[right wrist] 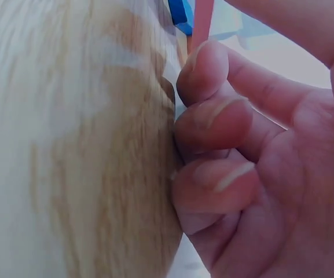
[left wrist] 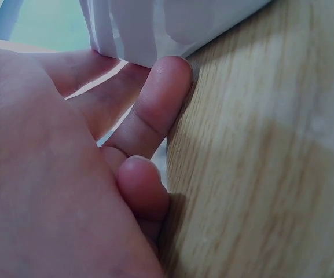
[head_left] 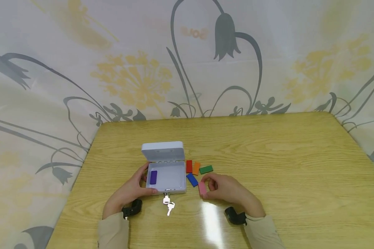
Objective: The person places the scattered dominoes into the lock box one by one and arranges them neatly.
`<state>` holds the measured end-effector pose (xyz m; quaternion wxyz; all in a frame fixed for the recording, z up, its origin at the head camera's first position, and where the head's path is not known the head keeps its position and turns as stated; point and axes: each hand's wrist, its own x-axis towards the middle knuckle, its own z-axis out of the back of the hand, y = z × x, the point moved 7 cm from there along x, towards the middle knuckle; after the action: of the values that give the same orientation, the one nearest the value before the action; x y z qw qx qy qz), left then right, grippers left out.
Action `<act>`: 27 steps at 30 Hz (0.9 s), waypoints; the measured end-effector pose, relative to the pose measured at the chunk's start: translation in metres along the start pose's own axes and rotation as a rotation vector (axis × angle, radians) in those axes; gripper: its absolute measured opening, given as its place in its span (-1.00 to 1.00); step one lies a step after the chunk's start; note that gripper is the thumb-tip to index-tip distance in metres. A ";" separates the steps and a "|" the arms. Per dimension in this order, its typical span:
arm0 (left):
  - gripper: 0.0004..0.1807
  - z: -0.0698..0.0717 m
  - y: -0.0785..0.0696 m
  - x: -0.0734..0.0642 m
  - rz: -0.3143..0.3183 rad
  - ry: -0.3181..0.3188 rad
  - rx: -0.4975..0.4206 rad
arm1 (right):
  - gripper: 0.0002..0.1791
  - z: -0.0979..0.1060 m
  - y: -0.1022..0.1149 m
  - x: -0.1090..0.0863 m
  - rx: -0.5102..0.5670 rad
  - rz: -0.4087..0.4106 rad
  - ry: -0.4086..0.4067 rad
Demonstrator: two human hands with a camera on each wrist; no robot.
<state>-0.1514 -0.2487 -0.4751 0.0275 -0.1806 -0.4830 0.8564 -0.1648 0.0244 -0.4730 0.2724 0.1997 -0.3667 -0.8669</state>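
Observation:
A white metal box (head_left: 172, 175) stands on the table with its hinged lid (head_left: 163, 151) raised. Inside, at the left, lies a purple block (head_left: 153, 177). My left hand (head_left: 128, 189) holds the box's left side, thumb along the front edge and fingers toward the back corner. In the left wrist view, fingers reach the box's white wall (left wrist: 138, 29). Just right of the box, my right hand (head_left: 226, 189) pinches a pink block (head_left: 202, 189) between thumb and finger. The right wrist view shows its other fingers curled close to the table.
Between box and right hand lie a red block (head_left: 189, 166), an orange block (head_left: 196, 168), a green block (head_left: 206, 169) and a blue block (head_left: 192, 180). Two keys (head_left: 170, 207) hang from the lock at the box's front. A patterned curtain (head_left: 199, 62) stands behind the wooden table (head_left: 283, 155).

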 end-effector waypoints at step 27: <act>0.14 -0.001 -0.001 0.000 -0.018 0.008 -0.026 | -0.58 0.008 -0.005 0.005 0.137 -0.050 -0.172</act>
<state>-0.1514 -0.2477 -0.4749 0.0348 -0.1800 -0.4957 0.8489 -0.1748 0.0283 -0.4728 0.2039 0.1520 -0.4419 -0.8602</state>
